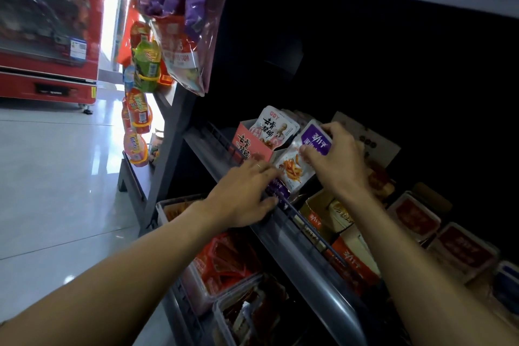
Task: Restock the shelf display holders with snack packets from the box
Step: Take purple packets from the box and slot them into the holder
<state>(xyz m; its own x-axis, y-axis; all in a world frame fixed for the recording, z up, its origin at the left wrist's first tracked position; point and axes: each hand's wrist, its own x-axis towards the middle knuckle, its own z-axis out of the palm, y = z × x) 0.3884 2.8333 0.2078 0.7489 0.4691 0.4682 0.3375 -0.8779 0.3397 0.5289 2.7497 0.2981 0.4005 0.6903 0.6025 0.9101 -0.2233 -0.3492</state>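
My right hand point(334, 160) grips a stack of purple-and-white snack packets point(297, 160) over a low purple display holder point(278, 191) on the middle shelf. My left hand point(247, 194) rests on the front of that holder and the shelf's wire rail, fingers curled over the holder's edge. Left of them stands a pink display holder point(250, 146) filled with white packets point(276, 123). The supply box is not identifiable in view.
The shelf rail point(309, 230) runs diagonally toward me. To the right sit yellow, orange and red snack boxes point(415, 218). Below are clear bins of red packets point(224, 264). Hanging bags and bottles point(146, 64) flank the shelf's left end; a red cabinet point(47, 36) stands across the floor.
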